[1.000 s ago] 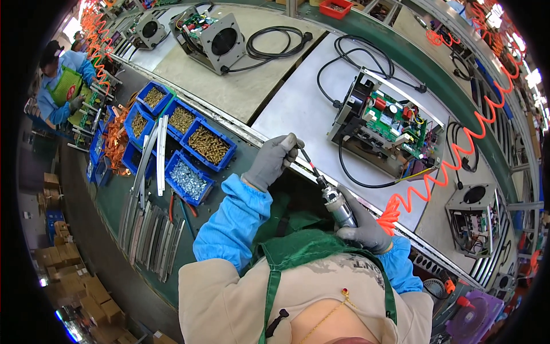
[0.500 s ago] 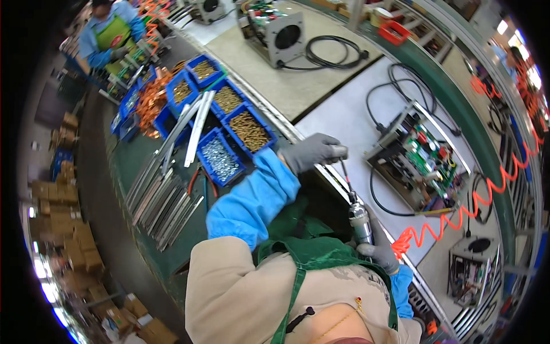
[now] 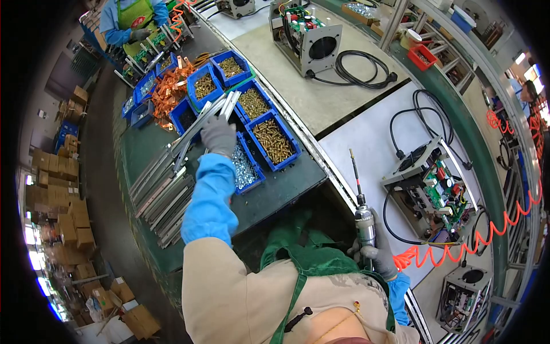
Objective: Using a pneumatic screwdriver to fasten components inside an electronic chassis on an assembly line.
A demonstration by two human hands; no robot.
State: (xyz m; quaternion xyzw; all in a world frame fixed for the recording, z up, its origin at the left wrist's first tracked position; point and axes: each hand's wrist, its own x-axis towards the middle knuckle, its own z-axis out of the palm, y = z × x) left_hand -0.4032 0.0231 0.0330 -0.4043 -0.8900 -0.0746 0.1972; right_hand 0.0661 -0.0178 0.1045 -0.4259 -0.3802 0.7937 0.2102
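Note:
My left hand [image 3: 219, 136], in a grey glove, is over the pale metal strips [image 3: 228, 105] that lie across the blue bins. Its fingers are curled onto a strip, with the fingertips partly hidden. Beside it is a blue bin of silvery small hardware [image 3: 243, 163]. My right hand [image 3: 378, 257], also gloved, is wrapped around a silver air screwdriver [image 3: 365, 225]. The screwdriver stands nearly upright in the view, its long bit [image 3: 354, 172] pointing away from me with nothing visible on the tip. An orange coiled hose [image 3: 421, 255] runs off to the right from near that hand.
More metal strips [image 3: 166, 200] are piled on the green table [image 3: 281, 200]. Brass screws [image 3: 274, 140] and copper-coloured parts [image 3: 172, 86] lie beyond. An open unit with a green circuit board [image 3: 444, 192] rests on the white line at right, its black cable [image 3: 395, 123] alongside. A co-worker [image 3: 134, 23] works far left.
My left hand has left the screwdriver's bit and moved left to the metal strips. My right hand still holds the screwdriver. The view has shifted slightly.

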